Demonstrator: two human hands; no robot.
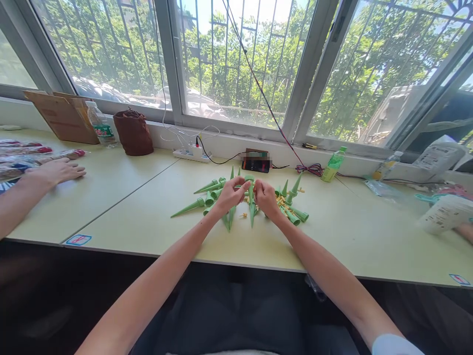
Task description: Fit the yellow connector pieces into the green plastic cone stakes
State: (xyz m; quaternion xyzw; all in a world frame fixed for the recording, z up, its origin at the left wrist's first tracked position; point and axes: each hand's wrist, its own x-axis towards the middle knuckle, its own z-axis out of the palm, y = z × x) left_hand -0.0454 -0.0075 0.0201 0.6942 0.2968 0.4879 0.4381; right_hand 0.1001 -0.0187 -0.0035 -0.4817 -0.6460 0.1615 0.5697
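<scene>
Over the middle of the table point(332, 241), a green plastic spike point(252, 209) points down between my hands, its wider capped end uppermost. My left hand point(232, 195) pinches it near the top with thumb and fingers. Close on the other side, my right hand point(266, 199) is closed with its fingertips beside the spike's upper part; what it holds is hidden. More green spikes point(187, 208) lie on both sides of my hands. Small yellow plastic pieces point(283, 203) are heaped among those on the right, and one loose yellow piece point(243, 215) rests near the spike's tip.
A phone point(255, 161) leans at the back by a power strip point(192, 154). A green bottle point(333, 165) and a brown bag point(133, 133) stand along the windowsill. Another person's hand point(61, 171) rests by wrapped items at left; a white package point(447, 214) is at right.
</scene>
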